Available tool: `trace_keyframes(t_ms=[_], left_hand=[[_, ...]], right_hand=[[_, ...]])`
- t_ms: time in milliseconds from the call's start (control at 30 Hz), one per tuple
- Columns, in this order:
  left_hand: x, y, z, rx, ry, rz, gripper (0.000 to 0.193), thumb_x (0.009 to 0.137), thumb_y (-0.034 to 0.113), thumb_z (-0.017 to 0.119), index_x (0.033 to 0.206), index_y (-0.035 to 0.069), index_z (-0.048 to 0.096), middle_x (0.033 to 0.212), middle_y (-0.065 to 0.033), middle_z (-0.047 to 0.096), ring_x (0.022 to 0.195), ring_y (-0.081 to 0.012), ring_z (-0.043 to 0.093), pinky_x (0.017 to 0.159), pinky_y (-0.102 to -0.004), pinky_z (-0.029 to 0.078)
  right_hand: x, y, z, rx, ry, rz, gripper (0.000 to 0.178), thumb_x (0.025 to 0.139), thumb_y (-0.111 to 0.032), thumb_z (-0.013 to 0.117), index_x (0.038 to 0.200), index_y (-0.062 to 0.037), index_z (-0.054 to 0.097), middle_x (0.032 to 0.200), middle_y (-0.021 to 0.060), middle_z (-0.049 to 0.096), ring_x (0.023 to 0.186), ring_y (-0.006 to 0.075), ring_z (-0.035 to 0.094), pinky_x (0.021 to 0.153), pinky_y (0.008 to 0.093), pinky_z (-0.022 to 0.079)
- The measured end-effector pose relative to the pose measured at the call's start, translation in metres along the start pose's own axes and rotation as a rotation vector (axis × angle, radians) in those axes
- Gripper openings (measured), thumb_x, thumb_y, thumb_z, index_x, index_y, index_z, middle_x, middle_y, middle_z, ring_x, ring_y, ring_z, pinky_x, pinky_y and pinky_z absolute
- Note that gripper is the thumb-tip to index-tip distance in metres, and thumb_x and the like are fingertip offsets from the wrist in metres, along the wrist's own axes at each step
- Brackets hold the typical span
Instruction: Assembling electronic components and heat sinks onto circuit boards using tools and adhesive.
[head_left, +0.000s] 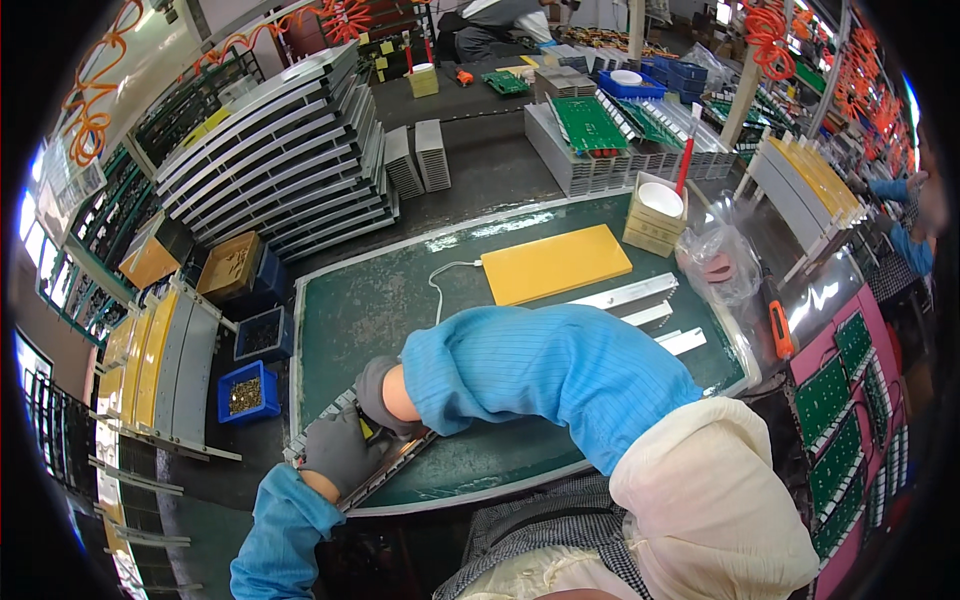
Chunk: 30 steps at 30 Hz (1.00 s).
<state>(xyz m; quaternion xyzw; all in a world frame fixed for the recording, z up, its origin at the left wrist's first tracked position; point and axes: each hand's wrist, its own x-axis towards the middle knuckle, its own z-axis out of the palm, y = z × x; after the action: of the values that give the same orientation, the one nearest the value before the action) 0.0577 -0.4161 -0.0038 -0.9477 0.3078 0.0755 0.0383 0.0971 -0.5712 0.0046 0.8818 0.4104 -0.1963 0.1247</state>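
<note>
Both my hands wear grey gloves and blue sleeves and meet at the front left corner of the green mat (380, 300). My left hand (338, 452) grips a long metal frame (392, 462) that lies slanted over the mat's edge. My right arm reaches across my body, and my right hand (376, 393) closes on the same frame just above the left hand. A small yellow piece (366, 430) shows between the two hands. The hands hide the frame's upper end.
A yellow board (555, 263) and white metal strips (635, 292) lie on the mat. Stacked grey trays (290, 150) stand behind, blue bins of small parts (245, 392) at left, green circuit boards (835, 400) and an orange-handled tool (781, 330) at right. A co-worker's blue sleeve (908, 245) shows far right.
</note>
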Motion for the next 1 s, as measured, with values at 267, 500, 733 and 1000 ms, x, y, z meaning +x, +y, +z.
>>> trace_keyframes(t_ms=[267,500,733,1000], left_hand=[[0.007,-0.015,0.014,0.005,-0.016,0.182,0.071,0.078,0.054,0.066,0.108,-0.010,0.058,0.095,-0.0206,0.066,0.083,-0.0351,0.065,0.071,-0.0439,0.051],[0.008,-0.025,0.022,0.036,0.186,0.268,0.061,0.071,0.048,0.075,0.100,-0.004,0.063,0.094,-0.0198,0.067,0.083,-0.0358,0.065,0.071,-0.0445,0.049],[0.008,-0.026,0.043,-0.061,0.298,0.161,0.072,0.072,0.044,0.077,0.120,-0.005,0.055,0.106,-0.0172,0.066,0.093,-0.0312,0.066,0.078,-0.0402,0.051],[-0.026,-0.018,0.037,-0.130,0.229,-0.115,0.070,0.075,0.040,0.076,0.124,-0.004,0.053,0.114,-0.0197,0.063,0.098,-0.0333,0.065,0.082,-0.0422,0.053]], right_hand=[[0.008,0.009,0.013,0.031,0.033,-0.159,0.051,0.069,-0.056,0.075,0.096,-0.0122,0.075,0.093,0.0093,0.073,0.087,0.0280,0.071,0.074,0.0414,0.054],[0.029,0.016,0.016,0.093,0.129,-0.270,0.027,0.073,-0.037,0.070,0.086,-0.0144,0.076,0.087,0.0075,0.073,0.082,0.0272,0.071,0.067,0.0423,0.054],[0.014,0.019,0.004,0.078,0.007,-0.137,0.043,0.071,-0.049,0.076,0.092,-0.0113,0.076,0.089,0.0089,0.073,0.082,0.0292,0.071,0.071,0.0422,0.055],[0.010,-0.012,-0.001,0.001,0.106,0.026,0.078,0.065,-0.049,0.084,0.117,0.0025,0.056,0.110,0.0161,0.061,0.088,0.0334,0.069,0.073,0.0417,0.055]])
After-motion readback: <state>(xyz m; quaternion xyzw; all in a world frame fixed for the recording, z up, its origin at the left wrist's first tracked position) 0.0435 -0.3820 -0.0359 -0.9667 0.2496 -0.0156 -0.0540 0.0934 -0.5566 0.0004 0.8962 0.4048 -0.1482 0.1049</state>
